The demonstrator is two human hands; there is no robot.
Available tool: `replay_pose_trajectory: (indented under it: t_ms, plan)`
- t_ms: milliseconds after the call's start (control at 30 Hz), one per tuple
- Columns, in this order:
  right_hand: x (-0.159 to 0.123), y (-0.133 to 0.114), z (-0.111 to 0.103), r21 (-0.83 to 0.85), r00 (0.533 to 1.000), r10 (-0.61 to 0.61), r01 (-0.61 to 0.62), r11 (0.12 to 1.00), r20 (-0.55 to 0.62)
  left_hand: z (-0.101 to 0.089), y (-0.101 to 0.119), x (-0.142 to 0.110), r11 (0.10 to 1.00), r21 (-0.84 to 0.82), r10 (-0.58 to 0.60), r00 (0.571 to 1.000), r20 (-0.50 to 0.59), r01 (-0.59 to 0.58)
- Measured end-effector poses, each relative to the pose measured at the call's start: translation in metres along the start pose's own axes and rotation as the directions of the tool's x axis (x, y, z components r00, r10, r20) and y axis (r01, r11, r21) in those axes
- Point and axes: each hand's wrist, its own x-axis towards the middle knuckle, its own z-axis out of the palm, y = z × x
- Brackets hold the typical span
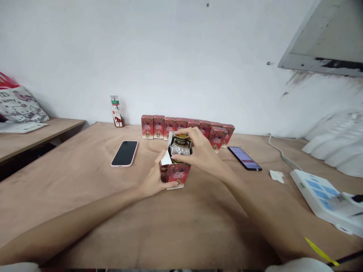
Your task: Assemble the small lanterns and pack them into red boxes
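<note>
Near the middle of the table stands an opened red printed box point(178, 173), its white flap point(166, 158) folded out to the left. My left hand point(155, 177) grips this box by its lower left side, thumb across the front. Between the thumb and fingers of my right hand point(200, 149) is a small lantern-like ornament point(180, 148) with a clear rounded body and dark-and-gold top. Its lower part is hidden inside the box, so I cannot tell how deep it sits. Behind my hands, several closed red boxes point(147, 126) stand in a row.
A pink-edged phone point(124, 153) lies left, another phone point(244, 158) right. A small bottle point(117, 111) stands by the wall. At right are a white scrap point(276, 176), a power strip point(317, 192), a cable point(279, 149) and white plastic wrapping point(337, 141). A printed bag point(21, 104) rests far left.
</note>
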Motion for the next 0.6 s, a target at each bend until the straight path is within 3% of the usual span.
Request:
replay_pose_trajectory:
  t_ms: [367,600]
  plan:
    - [-0.003,-0.006,-0.005,-0.132,0.984,0.063,-0.042,0.990,0.164,0.001,-0.001,-0.002,0.990,0.140,-0.006,1.000,-0.021,0.009]
    - [-0.001,-0.004,-0.011,-0.150,0.908,0.041,0.025,0.988,0.418,0.002,0.007,-0.002,0.984,0.173,-0.038,0.999,0.021,0.033]
